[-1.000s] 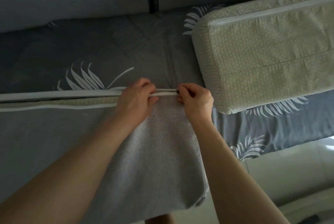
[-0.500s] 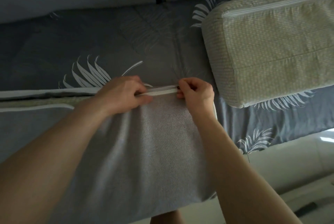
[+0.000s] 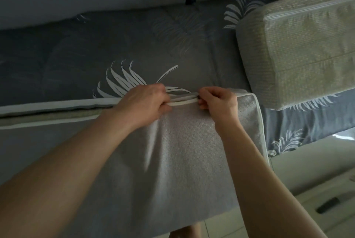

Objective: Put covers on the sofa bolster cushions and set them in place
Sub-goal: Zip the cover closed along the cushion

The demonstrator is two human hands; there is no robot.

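I see my left hand (image 3: pixel 143 103) bunching the grey woven cover's white-piped opening (image 3: pixel 180 101), my right hand (image 3: pixel 217 101) pinching the zip pull; zipping remains, and the bare beige bolster (image 3: pixel 299 49) beside awaits covering.

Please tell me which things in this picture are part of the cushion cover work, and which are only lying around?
Part of the job:
- grey cover, on the near cushion
- its zipper, pinched by the left hand and right hand
- bare beige cushion, not yet covered

Only lying around:
- leaf-print sofa sheet
- dark object on the floor, too blurred to name
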